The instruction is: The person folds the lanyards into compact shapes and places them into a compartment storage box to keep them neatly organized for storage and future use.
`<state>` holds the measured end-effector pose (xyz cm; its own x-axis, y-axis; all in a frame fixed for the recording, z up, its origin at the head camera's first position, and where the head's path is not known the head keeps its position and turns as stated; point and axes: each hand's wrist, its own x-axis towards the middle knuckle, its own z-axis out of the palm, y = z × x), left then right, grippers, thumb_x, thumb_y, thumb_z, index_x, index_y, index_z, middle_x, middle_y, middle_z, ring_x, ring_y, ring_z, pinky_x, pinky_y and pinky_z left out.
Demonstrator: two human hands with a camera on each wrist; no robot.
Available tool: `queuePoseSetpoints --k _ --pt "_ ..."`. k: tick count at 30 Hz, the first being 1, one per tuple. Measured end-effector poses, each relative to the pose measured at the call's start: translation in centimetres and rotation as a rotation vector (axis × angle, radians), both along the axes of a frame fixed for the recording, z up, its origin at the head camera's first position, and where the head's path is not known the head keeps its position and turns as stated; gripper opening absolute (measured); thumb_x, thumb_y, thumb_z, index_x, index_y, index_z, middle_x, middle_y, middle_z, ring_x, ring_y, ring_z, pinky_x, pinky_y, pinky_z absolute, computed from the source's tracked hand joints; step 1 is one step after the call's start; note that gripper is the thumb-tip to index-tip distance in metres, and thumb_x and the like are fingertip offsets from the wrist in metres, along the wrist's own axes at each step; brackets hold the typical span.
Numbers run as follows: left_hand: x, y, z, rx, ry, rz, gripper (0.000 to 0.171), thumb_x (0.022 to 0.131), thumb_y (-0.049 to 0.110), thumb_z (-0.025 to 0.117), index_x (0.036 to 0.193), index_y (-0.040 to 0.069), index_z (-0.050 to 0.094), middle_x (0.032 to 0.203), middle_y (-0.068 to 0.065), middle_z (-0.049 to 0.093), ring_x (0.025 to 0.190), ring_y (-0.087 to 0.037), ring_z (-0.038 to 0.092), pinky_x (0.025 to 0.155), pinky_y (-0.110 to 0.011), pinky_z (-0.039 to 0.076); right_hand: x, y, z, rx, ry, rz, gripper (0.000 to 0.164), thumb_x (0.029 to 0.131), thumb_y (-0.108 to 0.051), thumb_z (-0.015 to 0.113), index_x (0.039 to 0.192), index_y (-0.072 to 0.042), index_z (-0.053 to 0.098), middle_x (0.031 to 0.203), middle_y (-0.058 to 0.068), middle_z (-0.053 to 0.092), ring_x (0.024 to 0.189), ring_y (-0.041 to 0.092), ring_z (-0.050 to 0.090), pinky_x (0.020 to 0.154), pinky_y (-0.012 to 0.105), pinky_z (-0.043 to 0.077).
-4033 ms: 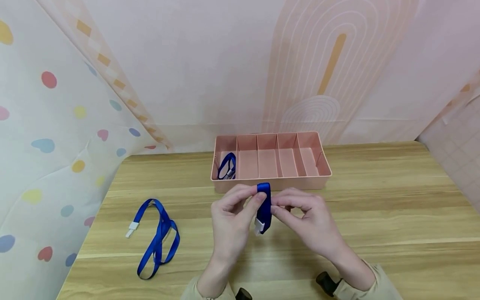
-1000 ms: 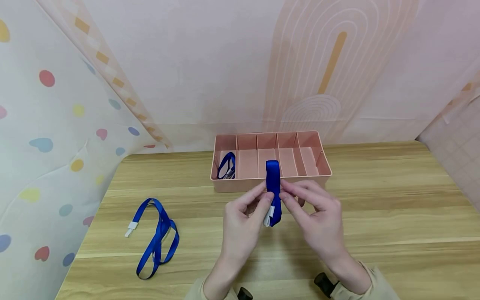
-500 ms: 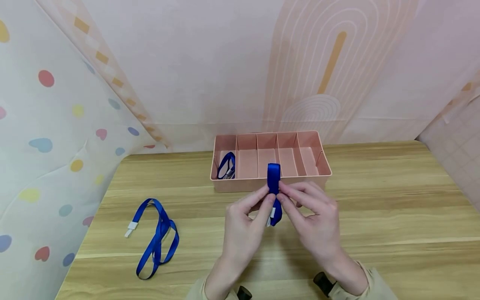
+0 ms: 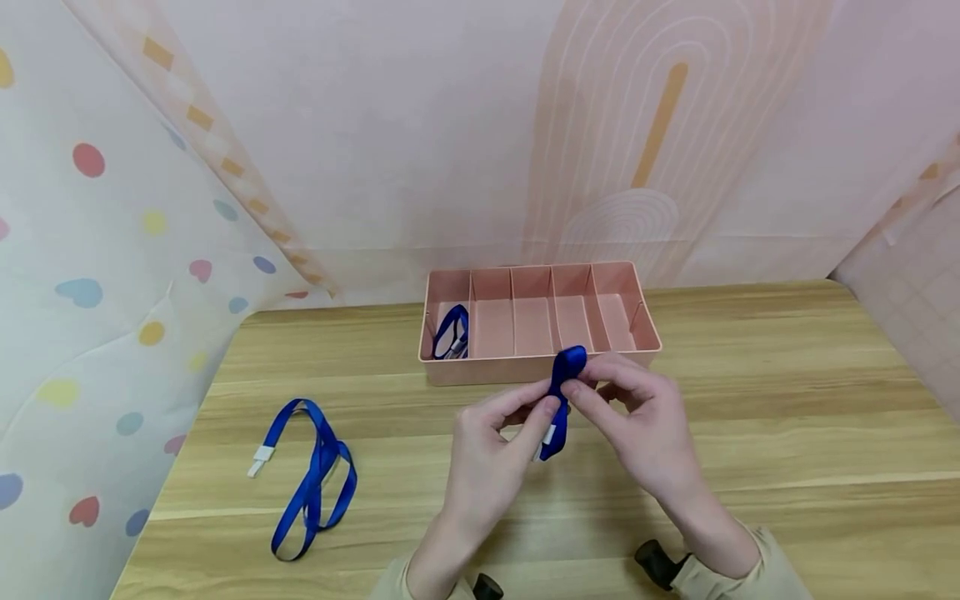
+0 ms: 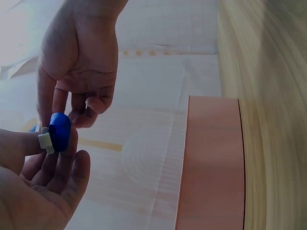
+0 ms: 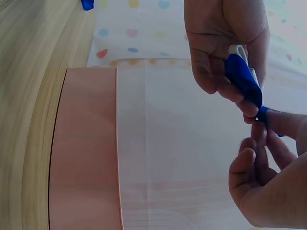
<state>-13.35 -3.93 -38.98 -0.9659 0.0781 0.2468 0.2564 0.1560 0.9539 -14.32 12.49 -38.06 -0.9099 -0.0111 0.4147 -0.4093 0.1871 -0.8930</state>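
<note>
Both hands hold one folded blue lanyard in the air, just in front of the pink box. The left hand pinches its middle between thumb and fingers. Its upper loop is pinched by the right hand and leans to the right. Below the left thumb hangs the lower loop, with a white plastic clip beside it. In the right wrist view the lanyard's lower loop bulges under the left fingers. How the layers fold between the fingertips is hidden.
Behind the hands stands a pink divided box; a folded blue lanyard lies in its leftmost compartment. Another blue lanyard, loosely looped with a white clip, lies on the wooden table at left. A patterned backdrop rises behind.
Since four seconds ago both hands have moved right and turned the lanyard more upright. In the last half second the right hand has bent its top loop to the right.
</note>
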Motion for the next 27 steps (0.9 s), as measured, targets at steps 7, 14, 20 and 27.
queuePoseSetpoints --k 7,14,20,27 --pt "-0.1 0.1 -0.2 0.041 -0.077 -0.056 0.019 0.097 0.011 0.075 0.113 0.002 0.080 0.104 -0.016 0.082 0.081 0.000 0.072 0.076 -0.020 0.060 0.0 0.0 0.3 -0.058 -0.054 -0.020 0.007 0.091 0.009 0.073 0.090 0.002 0.075 0.083 -0.018 0.071 0.082 0.001 0.065 0.074 0.019 0.054" --pt "-0.3 0.2 -0.3 0.056 -0.146 -0.124 0.019 0.097 0.013 0.075 0.110 -0.001 0.080 0.103 -0.020 0.081 0.082 0.002 0.072 0.079 -0.019 0.061 0.1 0.0 0.3 -0.117 -0.083 -0.029 0.008 0.090 0.010 0.073 0.091 0.002 0.074 0.086 -0.016 0.074 0.082 0.003 0.067 0.075 0.018 0.056" --pt "-0.4 -0.1 -0.3 0.061 -0.111 -0.114 0.016 0.095 0.009 0.076 0.105 -0.003 0.080 0.096 -0.023 0.081 0.077 0.003 0.070 0.074 -0.019 0.059 -0.1 0.6 0.2 -0.136 -0.068 0.122 0.013 0.092 0.009 0.072 0.096 -0.003 0.076 0.092 -0.013 0.074 0.087 0.003 0.068 0.076 0.018 0.059" --pt "-0.4 0.1 -0.3 0.157 -0.167 -0.144 0.021 0.095 0.006 0.074 0.110 -0.009 0.077 0.104 -0.030 0.078 0.082 0.003 0.073 0.078 -0.018 0.061 -0.4 1.0 -0.1 -0.150 -0.006 0.127 0.002 0.093 -0.001 0.077 0.094 0.000 0.078 0.097 -0.015 0.079 0.095 0.003 0.072 0.084 0.017 0.060"
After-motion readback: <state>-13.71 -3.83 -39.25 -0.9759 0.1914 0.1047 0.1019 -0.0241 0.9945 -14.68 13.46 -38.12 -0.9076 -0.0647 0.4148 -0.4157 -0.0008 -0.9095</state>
